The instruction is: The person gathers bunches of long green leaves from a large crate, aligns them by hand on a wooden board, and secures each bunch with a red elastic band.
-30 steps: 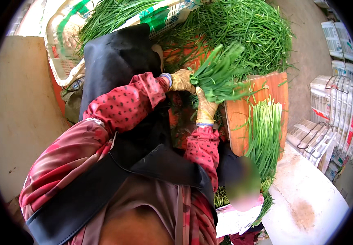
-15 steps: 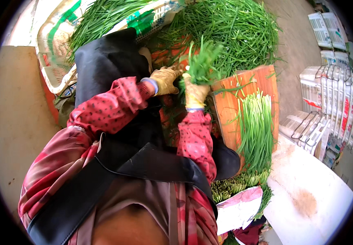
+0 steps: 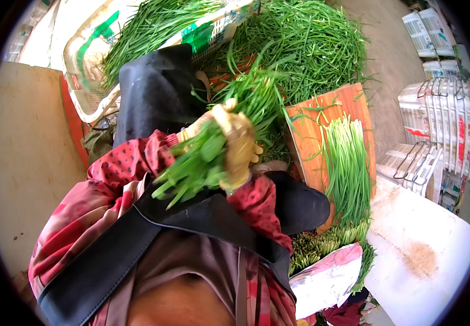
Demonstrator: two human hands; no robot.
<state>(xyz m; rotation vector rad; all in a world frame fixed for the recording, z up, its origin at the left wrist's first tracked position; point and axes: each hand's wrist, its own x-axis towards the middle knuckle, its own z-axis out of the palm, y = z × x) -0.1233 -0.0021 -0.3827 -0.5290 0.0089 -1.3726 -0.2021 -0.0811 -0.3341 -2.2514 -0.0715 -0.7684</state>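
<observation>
My right hand [image 3: 239,146], in a tan glove, is closed round a bunch of garlic chives [image 3: 199,163] in front of my body. Pale stem ends point down to the left, and green leaves trail out beyond the hand. My left hand [image 3: 196,128], also gloved, is up against the same bunch; stems, the right hand and blur hide most of its fingers. A large loose heap of garlic chives [image 3: 316,51] lies ahead. To the right, an aligned row of chives [image 3: 347,163] rests on a wooden board [image 3: 306,141], pale ends facing away.
A white plastic basket [image 3: 80,68] holding more chives stands at far left. Bundled chives [image 3: 327,244] lie below the board beside a white panel [image 3: 419,261]. Stacked white crates [image 3: 444,117] stand at far right. A beige panel [image 3: 34,141] is on my left.
My right hand has swung back toward my body with the chives, whose stems now point down to the left. The left hand has drawn in to meet the bunch.
</observation>
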